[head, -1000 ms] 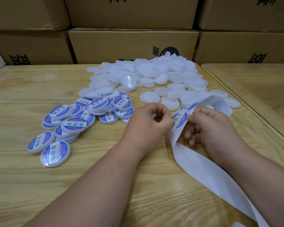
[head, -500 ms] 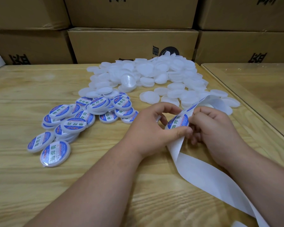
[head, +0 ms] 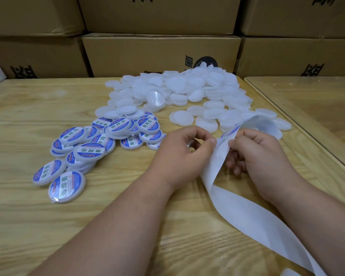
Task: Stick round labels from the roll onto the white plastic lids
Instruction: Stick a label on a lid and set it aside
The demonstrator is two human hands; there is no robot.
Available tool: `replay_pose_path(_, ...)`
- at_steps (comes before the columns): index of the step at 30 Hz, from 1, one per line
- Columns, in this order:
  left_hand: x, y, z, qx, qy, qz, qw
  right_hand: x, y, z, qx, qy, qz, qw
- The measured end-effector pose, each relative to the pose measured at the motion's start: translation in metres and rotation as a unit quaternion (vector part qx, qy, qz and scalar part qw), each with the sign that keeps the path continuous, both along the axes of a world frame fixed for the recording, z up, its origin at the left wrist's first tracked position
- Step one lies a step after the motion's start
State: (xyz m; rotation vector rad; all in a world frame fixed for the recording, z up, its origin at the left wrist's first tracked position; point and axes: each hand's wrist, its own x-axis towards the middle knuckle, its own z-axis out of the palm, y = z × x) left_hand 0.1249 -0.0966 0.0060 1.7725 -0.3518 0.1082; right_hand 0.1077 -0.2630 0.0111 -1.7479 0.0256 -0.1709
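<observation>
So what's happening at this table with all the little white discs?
A person is sticking round blue-and-white labels onto white plastic lids. Both hands work at a long white backing strip: the right hand pinches it, and the left hand, fingers curled, meets its edge with the thumb. Finished labelled lids are heaped on the left of the wooden table; a bigger pile of plain white lids waits behind.

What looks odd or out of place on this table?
Nothing is damaged or spilled. One lid in the plain pile lies open side up, and spent backing strip trails off the near edge.
</observation>
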Motion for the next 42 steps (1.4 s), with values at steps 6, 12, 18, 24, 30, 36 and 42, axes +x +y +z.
replay_pose_path(6,0.004,0.003,0.0,-0.06,-0.001,0.036,0.998,0.0,-0.002,-0.002,-0.03,0.014,-0.016,0.999)
replay_pose_path(12,0.009,0.004,0.0,-0.125,0.0,0.058,0.99,0.0,-0.007,-0.001,-0.087,0.0,-0.047,0.995)
replay_pose_path(18,0.01,0.006,0.001,-0.171,0.021,0.056,0.984,-0.002,-0.006,0.0,-0.08,-0.027,-0.078,0.993)
replay_pose_path(24,0.008,0.004,0.001,-0.175,0.022,0.013,0.984,-0.006,0.001,0.001,-0.067,-0.201,-0.055,0.976)
replay_pose_path(30,0.006,0.004,0.003,-0.167,0.023,-0.004,0.986,-0.007,0.005,0.0,-0.129,-0.254,-0.021,0.958)
replay_pose_path(36,0.008,0.004,0.001,-0.149,0.035,-0.015,0.988,-0.008,0.004,-0.001,-0.093,-0.252,-0.026,0.963)
replay_pose_path(42,0.008,0.004,-0.001,-0.136,0.037,-0.027,0.99,-0.008,0.006,0.002,-0.114,-0.277,-0.035,0.954)
